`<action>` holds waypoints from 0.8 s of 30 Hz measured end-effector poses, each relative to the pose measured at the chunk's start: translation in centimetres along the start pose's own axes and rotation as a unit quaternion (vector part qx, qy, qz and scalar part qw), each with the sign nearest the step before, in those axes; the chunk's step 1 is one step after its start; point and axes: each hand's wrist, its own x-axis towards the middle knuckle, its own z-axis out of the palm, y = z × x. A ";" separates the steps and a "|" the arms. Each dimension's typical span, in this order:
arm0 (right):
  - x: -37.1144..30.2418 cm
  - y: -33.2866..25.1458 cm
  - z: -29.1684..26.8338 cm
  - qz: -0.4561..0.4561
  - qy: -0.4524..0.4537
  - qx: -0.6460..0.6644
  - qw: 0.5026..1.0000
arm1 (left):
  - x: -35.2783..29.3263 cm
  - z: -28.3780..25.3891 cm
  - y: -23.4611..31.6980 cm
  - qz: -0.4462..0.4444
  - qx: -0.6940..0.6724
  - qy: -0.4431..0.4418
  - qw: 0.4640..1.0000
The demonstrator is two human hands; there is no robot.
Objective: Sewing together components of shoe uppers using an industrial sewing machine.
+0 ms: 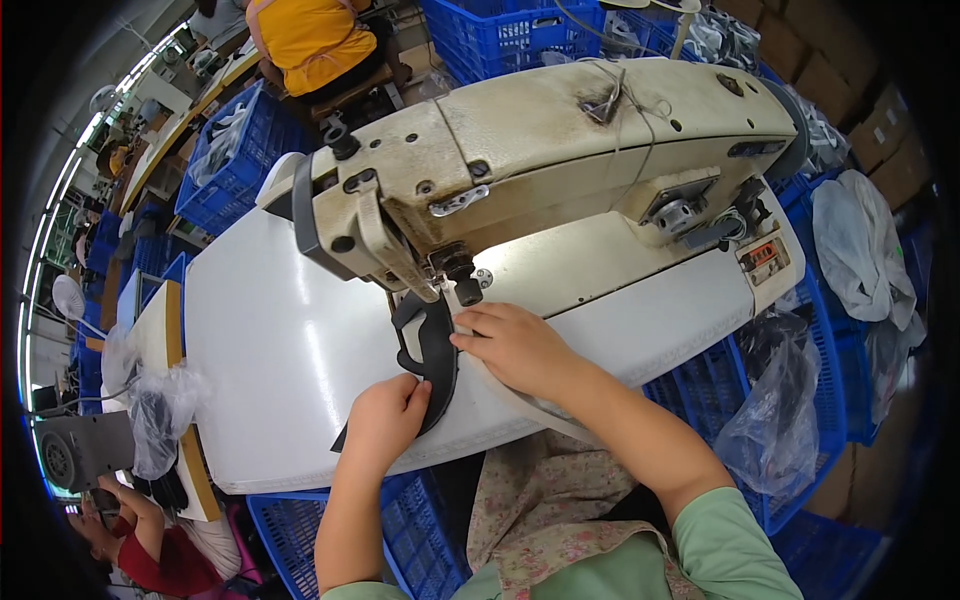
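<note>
In front of the sewing machine [540,120], the black piece [438,350] lies under the fingertips of the left hand [383,420], thumb and fingers nearly together. The right hand [515,350], fingers bent close, touches the pale strip [535,411] beside the machine's needle end; pinched or pressed, I cannot tell.

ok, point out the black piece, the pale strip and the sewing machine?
black piece [437,350]: head view, on its broad upper part
pale strip [526,404]: head view, on the length between right hand [515,347] and table edge
sewing machine [545,130]: head view, on its arm
</note>
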 end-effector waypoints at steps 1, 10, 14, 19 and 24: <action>0.1 0.0 -0.1 -0.002 -0.002 -0.003 1.000 | 0.1 0.1 0.0 0.006 -0.001 0.011 1.000; 0.3 -0.2 -1.2 -0.025 -0.007 -0.038 0.999 | 1.5 0.6 -0.1 0.020 0.010 0.049 0.999; -0.3 -1.2 -2.1 -0.032 -0.059 -0.028 0.997 | 2.1 0.4 0.0 0.006 0.019 0.050 0.999; -0.3 -0.9 -1.4 -0.030 -0.040 -0.052 0.997 | 3.1 0.4 0.1 0.000 0.010 0.065 0.998; 0.2 -0.3 -0.8 -0.012 -0.020 -0.051 0.998 | 3.7 -0.6 0.5 0.010 -0.004 0.064 0.998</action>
